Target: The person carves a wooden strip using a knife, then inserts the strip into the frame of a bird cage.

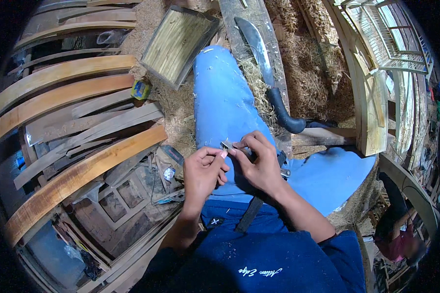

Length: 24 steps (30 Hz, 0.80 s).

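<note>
My left hand [204, 172] and my right hand [260, 163] come together above my lap, over the blue trousers [220, 97]. Thumb and fingertips of each are pinched close on a small shiny metallic piece [225, 145]. Most of it is hidden by the fingers, so I cannot tell its kind. Beyond my hands, a machete [259, 46] with a curved black handle [281, 110] lies on a weathered plank [239, 36], its blade pointing away. Pale shavings are scattered over the trouser leg.
Curved wooden boards [88, 178] are stacked along the left. A wood-panelled frame [181, 46] lies at the far left of my leg, near a small yellow-blue packet [141, 90]. Shavings [308, 63] cover the ground. A slatted cage [391, 34] stands far right; another person [398, 241] is lower right.
</note>
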Motion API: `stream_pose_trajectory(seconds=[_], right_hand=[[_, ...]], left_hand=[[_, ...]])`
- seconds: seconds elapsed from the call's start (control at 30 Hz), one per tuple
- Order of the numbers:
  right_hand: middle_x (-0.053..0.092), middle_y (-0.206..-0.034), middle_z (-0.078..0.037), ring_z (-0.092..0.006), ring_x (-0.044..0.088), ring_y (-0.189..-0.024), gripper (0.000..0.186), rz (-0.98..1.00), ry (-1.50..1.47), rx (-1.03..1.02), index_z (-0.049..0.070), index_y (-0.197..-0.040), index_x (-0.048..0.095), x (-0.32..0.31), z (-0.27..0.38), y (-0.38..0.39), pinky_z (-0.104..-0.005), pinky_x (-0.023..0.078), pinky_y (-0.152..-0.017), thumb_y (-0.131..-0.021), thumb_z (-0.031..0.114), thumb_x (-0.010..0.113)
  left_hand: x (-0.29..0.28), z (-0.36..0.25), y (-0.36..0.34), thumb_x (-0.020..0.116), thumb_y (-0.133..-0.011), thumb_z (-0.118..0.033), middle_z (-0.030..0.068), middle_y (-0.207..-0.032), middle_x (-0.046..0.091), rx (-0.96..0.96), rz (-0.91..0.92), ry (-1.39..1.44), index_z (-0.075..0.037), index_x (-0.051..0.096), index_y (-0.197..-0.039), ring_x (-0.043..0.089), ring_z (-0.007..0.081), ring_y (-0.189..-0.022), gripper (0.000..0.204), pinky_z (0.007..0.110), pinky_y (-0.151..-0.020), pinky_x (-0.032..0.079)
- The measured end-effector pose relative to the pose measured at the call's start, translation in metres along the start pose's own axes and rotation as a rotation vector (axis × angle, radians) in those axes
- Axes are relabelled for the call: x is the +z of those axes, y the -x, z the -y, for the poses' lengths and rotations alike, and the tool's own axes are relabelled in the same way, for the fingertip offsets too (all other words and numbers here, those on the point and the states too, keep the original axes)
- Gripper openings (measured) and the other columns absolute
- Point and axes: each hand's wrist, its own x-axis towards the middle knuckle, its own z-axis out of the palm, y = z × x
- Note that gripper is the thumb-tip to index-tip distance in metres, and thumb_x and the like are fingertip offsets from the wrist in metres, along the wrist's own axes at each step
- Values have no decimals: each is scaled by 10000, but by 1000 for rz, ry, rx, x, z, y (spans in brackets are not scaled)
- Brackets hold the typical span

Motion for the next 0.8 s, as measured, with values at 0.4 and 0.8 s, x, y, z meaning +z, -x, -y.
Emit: stream_pose_trajectory(seconds=[0.4,0.8], right_hand=[[609,-857,-139,-262,618,-741,137,-17,-1,-35,-27,-899,690,2,-4,-1,-349,469,-649,-843,75,763],[628,-874,-136,-239,621,-740,134,10,-34,43,-27,-907,705,2,-4,-1,-330,469,-645,-844,75,764]], left_hand=[[-12,-3,-6,717,-952,-177,113,-756,697,-104,75,66,20,702,-1050,599,106,-495,221,227,-407,444],[-7,2,-7,727,-943,-198,78,-677,663,-92,40,137,26,734,-986,514,66,-422,228,211,-338,330]])
